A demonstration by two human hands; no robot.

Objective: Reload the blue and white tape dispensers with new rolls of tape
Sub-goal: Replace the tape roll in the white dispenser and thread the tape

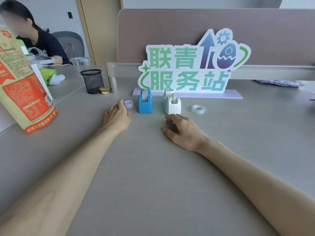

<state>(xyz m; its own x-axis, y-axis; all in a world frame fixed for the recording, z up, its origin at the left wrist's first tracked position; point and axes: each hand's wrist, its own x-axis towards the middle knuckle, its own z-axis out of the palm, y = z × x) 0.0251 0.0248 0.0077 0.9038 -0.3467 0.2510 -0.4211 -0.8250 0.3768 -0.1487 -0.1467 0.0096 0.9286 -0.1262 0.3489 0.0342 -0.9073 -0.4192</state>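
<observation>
The blue tape dispenser (144,101) stands upright on the grey desk with a roll in its slot. To its right stands the white tape dispenser (171,103), also with a roll in it. A small white empty tape core (128,104) lies just left of the blue dispenser. A clear roll of tape (198,109) lies flat to the right of the white dispenser. My left hand (117,116) rests palm down, fingertips next to the empty core, holding nothing. My right hand (183,129) rests on the desk just in front of the white dispenser, fingers loosely curled, empty.
A cut-out sign (192,65) on a lilac base stands right behind the dispensers. A black mesh pen cup (92,80) and a small jelly cup (104,90) sit at back left. A tall orange snack bag (22,86) stands at the left. A person sits at far left.
</observation>
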